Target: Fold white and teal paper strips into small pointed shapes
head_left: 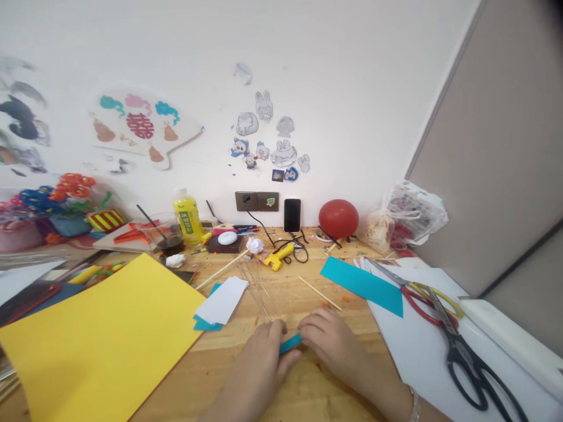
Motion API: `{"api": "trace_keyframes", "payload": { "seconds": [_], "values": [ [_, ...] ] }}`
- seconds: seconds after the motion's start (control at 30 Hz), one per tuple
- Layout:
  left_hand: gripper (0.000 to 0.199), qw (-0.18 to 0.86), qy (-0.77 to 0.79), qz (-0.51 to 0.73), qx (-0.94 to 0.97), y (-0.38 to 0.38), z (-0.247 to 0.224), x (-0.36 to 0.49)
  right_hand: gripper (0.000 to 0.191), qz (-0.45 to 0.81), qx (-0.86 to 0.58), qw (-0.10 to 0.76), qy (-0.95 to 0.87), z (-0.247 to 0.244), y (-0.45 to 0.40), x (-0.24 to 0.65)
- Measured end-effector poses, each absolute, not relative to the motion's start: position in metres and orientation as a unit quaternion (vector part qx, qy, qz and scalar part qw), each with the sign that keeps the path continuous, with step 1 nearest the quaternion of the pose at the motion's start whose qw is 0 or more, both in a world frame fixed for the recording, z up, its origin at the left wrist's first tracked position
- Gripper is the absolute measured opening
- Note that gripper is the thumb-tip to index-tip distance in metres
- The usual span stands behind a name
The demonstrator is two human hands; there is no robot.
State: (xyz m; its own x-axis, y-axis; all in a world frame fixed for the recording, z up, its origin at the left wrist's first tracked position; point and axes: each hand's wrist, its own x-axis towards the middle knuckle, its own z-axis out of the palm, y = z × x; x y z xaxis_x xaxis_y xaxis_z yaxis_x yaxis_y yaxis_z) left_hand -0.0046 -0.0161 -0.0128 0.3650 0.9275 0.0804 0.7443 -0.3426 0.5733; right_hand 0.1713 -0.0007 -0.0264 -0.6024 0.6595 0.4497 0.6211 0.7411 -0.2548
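Observation:
Between my two hands, low over the wooden table [211, 375], is a narrow blue paper strip [291, 343]. My left hand [264, 357] grips its left end, thumb below and fingers above. The right end disappears under the curled fingers of my right hand [329, 340]. Ahead and to the left lie a white paper piece [223, 300] and a blue paper piece [208, 324] partly under it. A wider blue paper rectangle [363, 284] rests beyond my right hand, partly over white sheets [396, 334].
A large yellow sheet [105, 340] covers the left. At right lie black-handled scissors [466, 357] and red-handled scissors [424, 305]. A yellow glue gun [278, 257], a phone [292, 215], a red balloon [338, 218] and a yellow drink bottle [188, 215] stand toward the wall.

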Motion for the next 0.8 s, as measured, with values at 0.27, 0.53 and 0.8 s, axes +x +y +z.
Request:
{"api": "trace_keyframes", "payload": {
  "seconds": [0.27,0.53,0.8],
  "values": [
    [0.009,0.292,0.493,0.271,0.774,-0.01,-0.002,-0.003,0.008,0.135,-0.386,0.348,-0.844,-0.012,-0.008,0.171],
    [0.009,0.296,0.471,0.276,0.784,-0.011,0.001,-0.003,0.01,0.17,-0.371,0.346,-0.845,-0.014,-0.009,0.172],
    [0.018,0.362,0.457,0.271,0.766,-0.007,-0.001,-0.004,0.021,0.137,-0.363,0.315,-0.866,-0.01,-0.013,0.174]
  ]
}}
